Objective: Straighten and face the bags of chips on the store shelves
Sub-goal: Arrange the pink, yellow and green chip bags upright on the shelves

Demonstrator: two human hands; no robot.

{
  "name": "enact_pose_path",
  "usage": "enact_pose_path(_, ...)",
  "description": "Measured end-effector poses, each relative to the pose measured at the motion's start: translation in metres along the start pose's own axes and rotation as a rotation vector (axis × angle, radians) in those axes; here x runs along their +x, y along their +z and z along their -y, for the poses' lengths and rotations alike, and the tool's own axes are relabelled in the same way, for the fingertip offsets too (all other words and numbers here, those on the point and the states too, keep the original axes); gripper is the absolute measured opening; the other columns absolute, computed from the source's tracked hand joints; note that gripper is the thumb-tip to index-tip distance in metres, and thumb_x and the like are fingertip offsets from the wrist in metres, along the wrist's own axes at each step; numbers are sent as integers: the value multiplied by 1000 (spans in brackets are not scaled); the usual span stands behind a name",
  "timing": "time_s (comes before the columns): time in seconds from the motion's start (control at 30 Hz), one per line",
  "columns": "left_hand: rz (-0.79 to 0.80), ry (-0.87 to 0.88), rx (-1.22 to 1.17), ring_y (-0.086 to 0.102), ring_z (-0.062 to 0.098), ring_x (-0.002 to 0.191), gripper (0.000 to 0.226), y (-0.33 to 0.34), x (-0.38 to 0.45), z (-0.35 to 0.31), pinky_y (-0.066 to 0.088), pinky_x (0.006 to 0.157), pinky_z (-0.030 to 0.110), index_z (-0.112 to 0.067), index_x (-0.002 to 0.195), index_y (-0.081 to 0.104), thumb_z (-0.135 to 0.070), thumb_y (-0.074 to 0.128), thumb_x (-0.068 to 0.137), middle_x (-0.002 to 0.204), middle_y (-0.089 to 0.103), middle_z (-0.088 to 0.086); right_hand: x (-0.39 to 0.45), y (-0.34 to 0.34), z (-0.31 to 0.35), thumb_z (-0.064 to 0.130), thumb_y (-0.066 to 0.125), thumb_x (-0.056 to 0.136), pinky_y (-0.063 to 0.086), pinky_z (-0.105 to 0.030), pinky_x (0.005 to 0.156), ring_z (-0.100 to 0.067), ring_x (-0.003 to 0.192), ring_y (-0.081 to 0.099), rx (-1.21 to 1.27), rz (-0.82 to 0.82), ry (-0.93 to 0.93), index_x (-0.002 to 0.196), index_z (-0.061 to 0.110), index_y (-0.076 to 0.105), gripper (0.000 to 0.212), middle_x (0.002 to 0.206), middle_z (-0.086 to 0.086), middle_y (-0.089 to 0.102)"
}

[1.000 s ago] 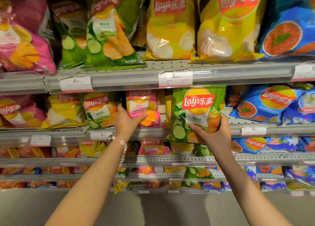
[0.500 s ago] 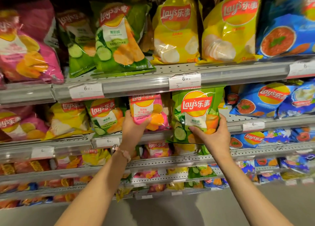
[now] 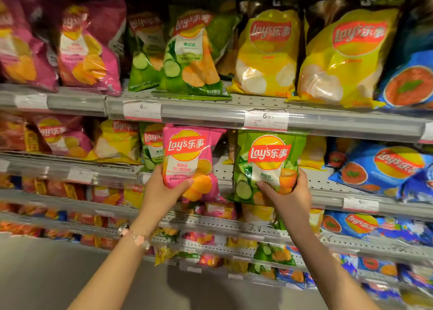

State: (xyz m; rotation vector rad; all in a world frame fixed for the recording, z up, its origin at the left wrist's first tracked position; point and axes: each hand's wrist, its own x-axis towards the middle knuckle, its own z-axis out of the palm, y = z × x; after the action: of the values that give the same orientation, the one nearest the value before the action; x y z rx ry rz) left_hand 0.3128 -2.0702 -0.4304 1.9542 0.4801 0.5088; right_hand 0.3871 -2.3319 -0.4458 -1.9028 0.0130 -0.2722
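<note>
Left hand (image 3: 161, 190) is gripping the pink bag (image 3: 187, 160), right hand (image 3: 288, 192) the green bag (image 3: 267, 164), both low down; bags are likely handling light, soft, crushable.

I log the setting as a shop aisle: tiered grey metal shelves (image 3: 234, 103) carry rows of branded chip bags (image 3: 264, 52), with printed price labels (image 3: 266, 120) reading 6.50 clipped along the shelf edges.
</note>
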Motion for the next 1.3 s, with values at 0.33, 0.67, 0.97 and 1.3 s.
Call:
enact_pose_path(0.33,-125,-19,-34,63,15,98,62,-49,-23,34,50,81,31,-14,123,51,-24,82,71,110,65,2,-3,57,15,49,84,59,49,-35,82,-27,108,58,-90,84,-100,137,14,40,96,117,-6,63)
enact_pose_path(0.67,-40,-22,0,60,13,86,74,-99,12,60,49,67,25,-22,112,45,-29,93,56,97,62,-6,23,132,39,38,86,64,44,-32,91,-26,114,56,-59,71,-47,136,8,37,92,125,-10,58)
enact_pose_path(0.97,258,62,85,63,-3,79,55,-131,50,92,50,58,9,-21,106,59,-20,90,60,91,66,-13,35,161,19,37,86,63,42,-45,101,-32,119,50,-149,10,-3,129,-1,39,89,126,-19,50)
enact_pose_path(1.3,436,79,-15,64,3,94,60,-147,61,106,52,74,18,-32,107,52,-21,89,61,103,68,-7,15,169,41,59,70,63,37,-47,107,-35,127,44,-276,-115,53,140,0,29,106,136,-20,47)
